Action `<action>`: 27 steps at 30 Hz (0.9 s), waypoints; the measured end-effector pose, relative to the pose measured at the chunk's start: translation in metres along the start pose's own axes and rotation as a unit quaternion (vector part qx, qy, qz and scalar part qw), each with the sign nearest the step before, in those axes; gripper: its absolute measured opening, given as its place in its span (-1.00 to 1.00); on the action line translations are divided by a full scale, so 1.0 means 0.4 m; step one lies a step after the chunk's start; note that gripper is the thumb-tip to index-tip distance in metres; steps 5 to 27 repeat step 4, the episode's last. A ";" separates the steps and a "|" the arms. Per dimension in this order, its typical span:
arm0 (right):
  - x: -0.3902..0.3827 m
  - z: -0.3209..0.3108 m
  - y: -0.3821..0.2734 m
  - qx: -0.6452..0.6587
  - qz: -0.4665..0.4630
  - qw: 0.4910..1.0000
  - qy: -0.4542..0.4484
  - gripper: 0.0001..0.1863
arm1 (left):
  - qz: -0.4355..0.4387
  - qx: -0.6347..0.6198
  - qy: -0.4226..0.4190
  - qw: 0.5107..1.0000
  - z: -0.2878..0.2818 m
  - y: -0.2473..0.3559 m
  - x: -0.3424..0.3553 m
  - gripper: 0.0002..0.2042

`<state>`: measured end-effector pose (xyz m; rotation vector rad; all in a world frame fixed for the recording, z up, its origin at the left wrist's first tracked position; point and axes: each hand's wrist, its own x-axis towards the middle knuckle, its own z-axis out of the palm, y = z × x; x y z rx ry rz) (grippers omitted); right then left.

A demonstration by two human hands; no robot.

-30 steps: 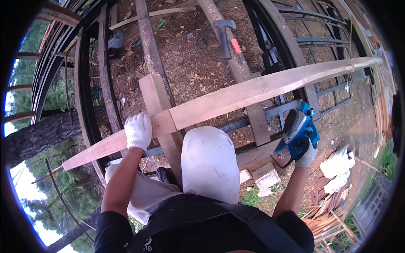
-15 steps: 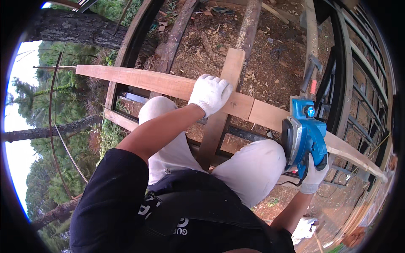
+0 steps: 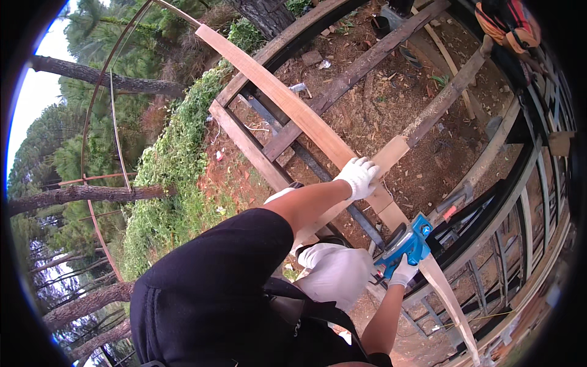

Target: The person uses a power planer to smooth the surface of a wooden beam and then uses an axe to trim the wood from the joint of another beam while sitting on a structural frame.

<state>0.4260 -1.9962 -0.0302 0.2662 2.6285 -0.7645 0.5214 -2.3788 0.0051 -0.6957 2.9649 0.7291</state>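
Note:
A long, slightly curved wooden plank [image 3: 287,104] runs diagonally across the timbers in front of me. My left hand [image 3: 359,178], in a white glove, is closed over the plank near its middle. Beside it a pale wooden crosspiece [image 3: 391,154] meets the plank at an angle. My right hand [image 3: 403,271], also gloved, is wrapped round the rear handle of a blue electric planer [image 3: 411,244]. The planer rests on the plank, to the right of and nearer than my left hand. Its sole is hidden.
Rough beams [image 3: 367,67] cross a ground strewn with wood chips. A metal-headed tool with red on its handle [image 3: 451,212] lies right of the planer. Dark metal framing [image 3: 489,223] stands at the right. An orange and dark bundle [image 3: 510,24] is at the far right. Greenery [image 3: 177,171] grows at left.
The view has turned, so the plank now slants more steeply and more ground shows at the far side. My left hand stays on the plank and my right hand on the planer.

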 end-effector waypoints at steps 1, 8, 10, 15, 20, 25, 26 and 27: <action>-0.008 -0.004 -0.024 -0.011 -0.012 1.000 -0.010 -0.17 | -0.049 -0.049 -0.060 0.996 -0.069 0.010 -0.041 -0.44; -0.004 -0.011 -0.098 -0.075 0.033 0.996 -0.040 -0.11 | -0.176 -0.162 -0.223 0.945 -0.332 0.002 -0.195 -0.48; -0.004 -0.011 -0.098 -0.075 0.033 0.996 -0.040 -0.11 | -0.176 -0.162 -0.223 0.945 -0.332 0.002 -0.195 -0.48; -0.004 -0.011 -0.098 -0.075 0.033 0.996 -0.040 -0.11 | -0.176 -0.162 -0.223 0.945 -0.332 0.002 -0.195 -0.48; -0.004 -0.011 -0.098 -0.075 0.033 0.996 -0.040 -0.11 | -0.176 -0.162 -0.223 0.945 -0.332 0.002 -0.195 -0.48; -0.004 -0.011 -0.098 -0.075 0.033 0.996 -0.040 -0.11 | -0.176 -0.162 -0.223 0.945 -0.332 0.002 -0.195 -0.48; -0.004 -0.011 -0.098 -0.075 0.033 0.996 -0.040 -0.11 | -0.176 -0.162 -0.223 0.945 -0.332 0.002 -0.195 -0.48; -0.004 -0.011 -0.098 -0.075 0.033 0.996 -0.040 -0.11 | -0.176 -0.162 -0.223 0.945 -0.332 0.002 -0.195 -0.48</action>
